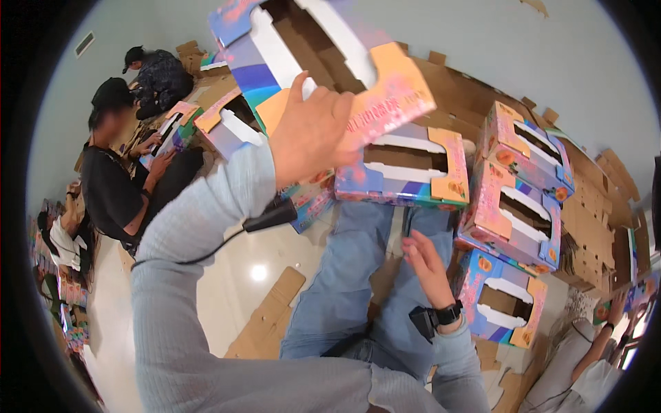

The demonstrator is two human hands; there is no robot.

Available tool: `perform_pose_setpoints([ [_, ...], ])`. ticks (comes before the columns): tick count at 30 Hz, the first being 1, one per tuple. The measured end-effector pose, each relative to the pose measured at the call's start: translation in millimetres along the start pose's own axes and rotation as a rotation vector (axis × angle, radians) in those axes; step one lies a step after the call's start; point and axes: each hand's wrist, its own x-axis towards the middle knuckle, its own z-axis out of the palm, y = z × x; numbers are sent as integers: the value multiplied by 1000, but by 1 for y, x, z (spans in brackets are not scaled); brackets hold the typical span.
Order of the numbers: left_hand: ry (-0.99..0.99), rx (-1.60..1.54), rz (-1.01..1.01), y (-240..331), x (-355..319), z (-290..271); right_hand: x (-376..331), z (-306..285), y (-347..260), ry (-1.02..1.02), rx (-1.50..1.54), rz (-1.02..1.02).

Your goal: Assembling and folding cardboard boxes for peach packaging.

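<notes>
We have our left hand (pixel 310 131) gripping an assembled colourful carton (pixel 323 55) raised overhead, our right hand (pixel 427 265) loose and empty over our lap, several finished cartons (pixel 513 213) stacked ahead, and what seem to be flat blanks (pixel 592 234) unfolded beyond.

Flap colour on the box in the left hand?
Orange flap with pink print, on the blue-and-white box gripped by the left hand. Head view.
</notes>
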Motion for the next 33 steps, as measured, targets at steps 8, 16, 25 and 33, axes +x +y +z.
perform_pose_setpoints([
  [8,-56,-376,170,160,-36,-2,1,13,-29,258,586,-270],
  [16,18,-628,342,275,-73,2,-107,-58,13,640,670,-7],
  [25,55,32,-130,99,-105,67,-214,-148,55,752,516,170],
  [33,-253,289,-190,-7,-139,72,-183,-158,61,514,570,381],
])
